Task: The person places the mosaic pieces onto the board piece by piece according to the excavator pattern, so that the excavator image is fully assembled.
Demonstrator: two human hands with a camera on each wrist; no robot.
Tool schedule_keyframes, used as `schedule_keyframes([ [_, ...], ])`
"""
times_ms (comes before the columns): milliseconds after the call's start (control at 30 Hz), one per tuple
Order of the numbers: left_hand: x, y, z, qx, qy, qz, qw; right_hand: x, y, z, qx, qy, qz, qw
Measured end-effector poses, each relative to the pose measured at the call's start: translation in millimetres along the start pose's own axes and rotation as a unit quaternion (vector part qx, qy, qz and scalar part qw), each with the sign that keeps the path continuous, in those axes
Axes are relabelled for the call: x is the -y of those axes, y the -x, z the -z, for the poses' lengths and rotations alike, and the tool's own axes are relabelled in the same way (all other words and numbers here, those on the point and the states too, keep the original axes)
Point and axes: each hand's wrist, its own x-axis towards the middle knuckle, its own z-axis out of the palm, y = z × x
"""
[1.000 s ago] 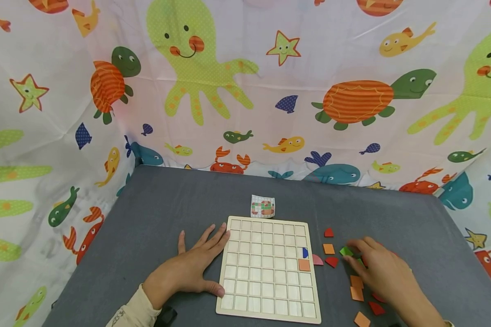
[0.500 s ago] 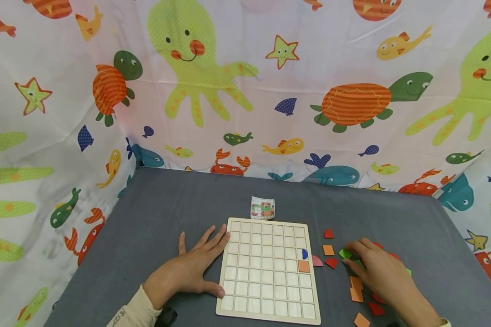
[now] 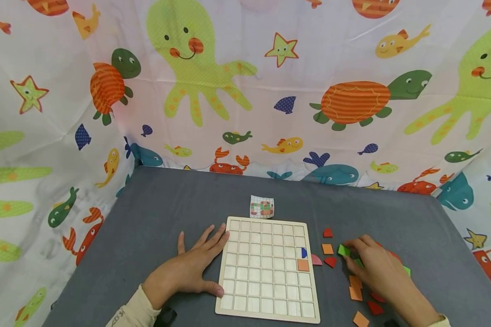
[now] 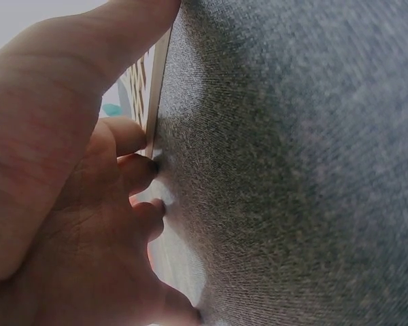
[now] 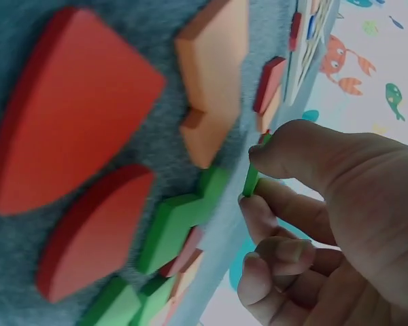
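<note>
My left hand [image 3: 188, 271] lies with fingers spread on the grey table, fingertips and thumb at the left edge of a wooden grid board [image 3: 266, 274]. In the left wrist view the fingertips [image 4: 149, 166] meet the board's side. My right hand [image 3: 378, 270] pinches a green tile [image 5: 252, 178] between thumb and forefinger, its other fingers curled. On the board, a blue half-round piece [image 3: 304, 253] sits above an orange square tile [image 3: 303, 265] in the right column. Below the right hand lie other green tiles [image 5: 170, 227], partly hidden in the head view.
Orange tiles [image 3: 356, 294] and red rounded-corner pieces [image 3: 375, 308] are scattered right of the board. A pink half-round piece [image 3: 317, 260] lies against its right edge. A small printed pattern card [image 3: 262, 207] is behind the board. A sea-animal curtain [image 3: 229, 91] encloses the table.
My right hand has shifted slightly left, with the green tile pinched at its fingertips. More red and green pieces show beyond the hand. The left hand and board stay in place.
</note>
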Motion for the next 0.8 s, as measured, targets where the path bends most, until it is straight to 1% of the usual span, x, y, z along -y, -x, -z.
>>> schedule_keyframes([
  [100,0.1,-0.1,1.2,0.001,-0.002,0.003,1.0000,7,-3,3,-0.013,-0.001,0.018,1.000],
  [267,0.6,0.3,1.2,0.003,0.000,0.004,1.0000,25,-11,6,-0.014,-0.012,0.054,0.998],
  [367,1.1,0.4,0.4,0.003,0.003,0.002,1.0000,36,-15,4,-0.019,-0.011,0.082,0.996],
  [467,1.2,0.5,-0.3,0.005,0.005,0.001,1.0000,45,-18,0,-0.031,-0.017,0.116,0.993],
  [567,1.3,0.2,-0.5,0.004,0.003,0.000,1.0000,55,-21,-4,-0.040,-0.016,0.141,0.989],
  [800,0.2,-0.2,1.0,0.002,0.000,-0.001,1.0000,73,-30,-8,-0.017,-0.021,0.181,0.983],
])
